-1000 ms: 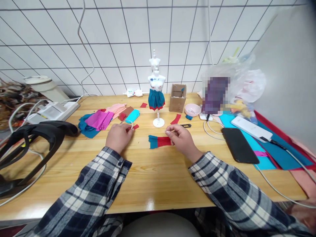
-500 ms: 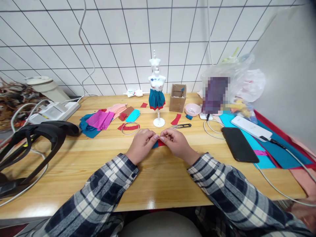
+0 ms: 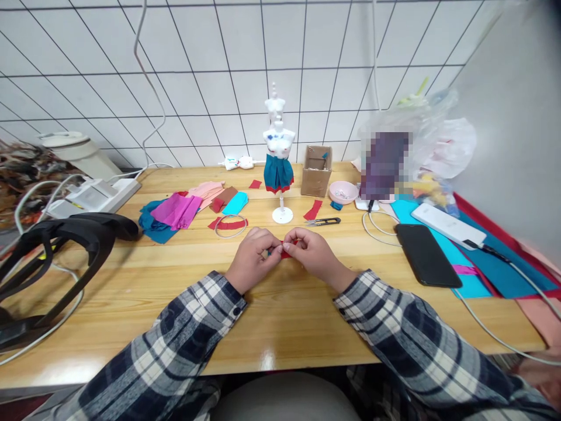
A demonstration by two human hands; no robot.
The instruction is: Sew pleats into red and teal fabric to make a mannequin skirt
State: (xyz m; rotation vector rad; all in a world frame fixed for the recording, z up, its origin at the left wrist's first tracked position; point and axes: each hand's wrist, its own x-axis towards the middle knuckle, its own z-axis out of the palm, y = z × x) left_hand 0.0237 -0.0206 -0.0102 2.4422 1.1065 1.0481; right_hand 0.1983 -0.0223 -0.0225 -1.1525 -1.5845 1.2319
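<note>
Between my two hands is a small piece of red fabric point(image 3: 286, 254) with a sliver of teal showing; most of it is hidden by my fingers. My left hand point(image 3: 254, 258) pinches its left side, thumb against forefinger. Close beside it, my right hand point(image 3: 313, 255) is closed on the right part, fingertips nearly touching the left ones. Beyond them stands a white miniature dress form point(image 3: 279, 143) on a round base, wearing a teal pleated skirt point(image 3: 279, 173) with a red hem. Thread snips point(image 3: 323, 221) lie past my right hand, near a red fabric strip point(image 3: 312, 210).
An embroidery-like hoop point(image 3: 231, 235) rests over a red strip. Fabric scraps point(image 3: 177, 211) are piled at left, near a black headset strap point(image 3: 87, 234) and a power strip point(image 3: 109, 202). At right are a cardboard box point(image 3: 316, 175), a pink bowl point(image 3: 343, 192), and a black phone point(image 3: 428, 255) with cables.
My fingers have shifted slightly on the fabric, and less of its teal part shows below my left hand. The camera view has tilted a little; the other things stay in place.
</note>
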